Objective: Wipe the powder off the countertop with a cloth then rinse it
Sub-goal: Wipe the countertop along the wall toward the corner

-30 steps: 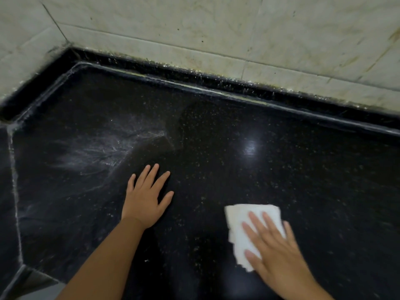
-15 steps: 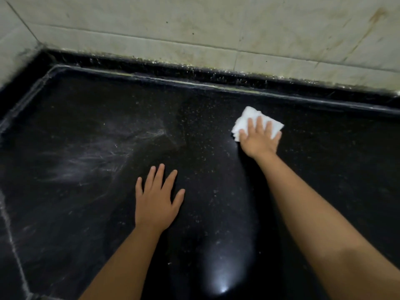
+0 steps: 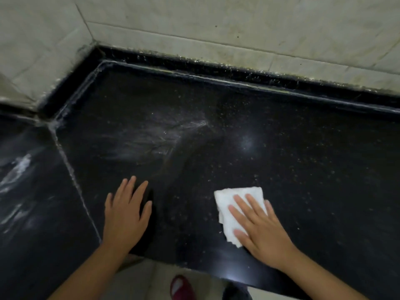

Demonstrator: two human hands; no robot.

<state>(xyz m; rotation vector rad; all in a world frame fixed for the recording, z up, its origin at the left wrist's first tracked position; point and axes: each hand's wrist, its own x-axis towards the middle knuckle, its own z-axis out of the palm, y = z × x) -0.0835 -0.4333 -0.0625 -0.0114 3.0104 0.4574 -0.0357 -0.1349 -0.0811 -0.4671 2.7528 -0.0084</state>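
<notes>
The right hand [image 3: 263, 231] has pulled the cloth [image 3: 234, 210] back from the far wall to the near edge of the black bench [image 3: 303, 169]. Pale tiled wall [image 3: 216, 24] behind. Powder [image 3: 155, 137] smears lie left of centre. Left hand [image 3: 125, 215] rests flat, fingers straight; right fingers [image 3: 242, 204], also straight, press the cloth down.
</notes>
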